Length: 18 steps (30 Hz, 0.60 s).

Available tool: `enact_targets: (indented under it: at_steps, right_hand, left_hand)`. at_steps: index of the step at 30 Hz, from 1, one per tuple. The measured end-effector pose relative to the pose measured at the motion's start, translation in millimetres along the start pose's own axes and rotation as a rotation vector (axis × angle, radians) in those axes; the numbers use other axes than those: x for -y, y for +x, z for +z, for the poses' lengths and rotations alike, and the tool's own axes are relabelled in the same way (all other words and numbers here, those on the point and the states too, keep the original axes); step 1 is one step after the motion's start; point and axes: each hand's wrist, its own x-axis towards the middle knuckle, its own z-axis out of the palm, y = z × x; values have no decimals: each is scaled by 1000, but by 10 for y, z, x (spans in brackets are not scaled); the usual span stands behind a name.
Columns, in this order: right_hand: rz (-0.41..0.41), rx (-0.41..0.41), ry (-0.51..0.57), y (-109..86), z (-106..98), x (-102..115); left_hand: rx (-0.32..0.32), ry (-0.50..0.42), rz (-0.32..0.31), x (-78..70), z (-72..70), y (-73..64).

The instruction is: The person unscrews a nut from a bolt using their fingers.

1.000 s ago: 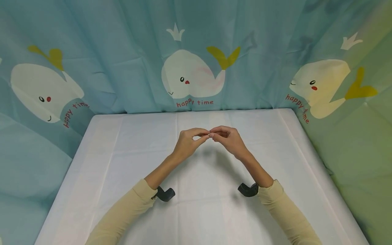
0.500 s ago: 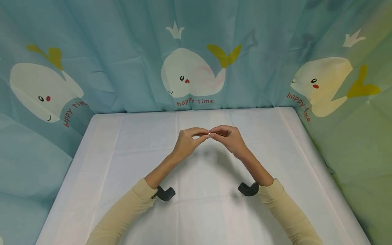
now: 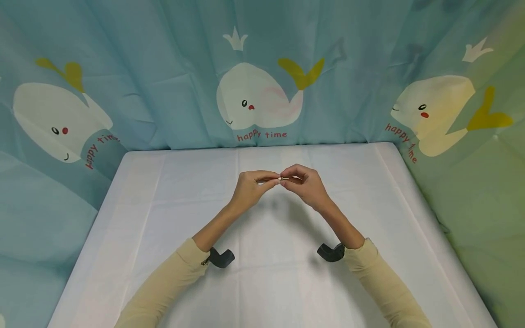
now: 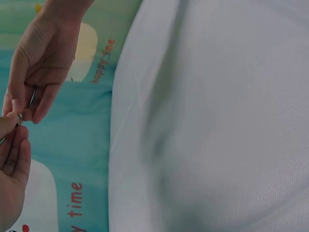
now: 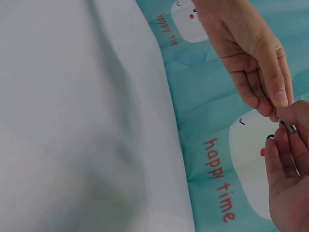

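Observation:
Both hands meet fingertip to fingertip above the white table in the head view. My left hand (image 3: 249, 190) comes from the left and pinches one end of a small, thin metal piece (image 3: 280, 179) between thumb and fingers. From the other side my right hand (image 3: 310, 189) pinches it as well. In the right wrist view a silvery ridged end (image 5: 290, 127) shows at the right fingertips, and a thin curved wire runs along the right fingers. The left wrist view shows a slim metal length inside the right hand. Fingers hide much of the piece.
A white cloth covers the table (image 3: 197, 182). Behind it and at both sides hangs a blue-green curtain (image 3: 180, 109) printed with white whales. A black curved wrist mount (image 3: 221, 258) sits at the left cuff, another (image 3: 330, 253) at the right.
The hands stay nearly in place. My right index finger has arched up slightly, and more of the metal piece shows between the fingertips and inside the right hand.

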Motion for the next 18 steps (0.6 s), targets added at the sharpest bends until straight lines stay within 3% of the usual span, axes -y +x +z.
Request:
enact_targets:
  at_steps: [6,14,18]
  right_hand:
    - [1,-4,-64,10,23,36]
    - [62,8,-110,-48,70,370]
    - [74,-24,-102,-43,64,256]
  left_hand:
    - [-4,13,-24,-13,-2,11]
    - [-12,52,2,-32,-6,14]
    - [-5,55,10,-48,-7,7]
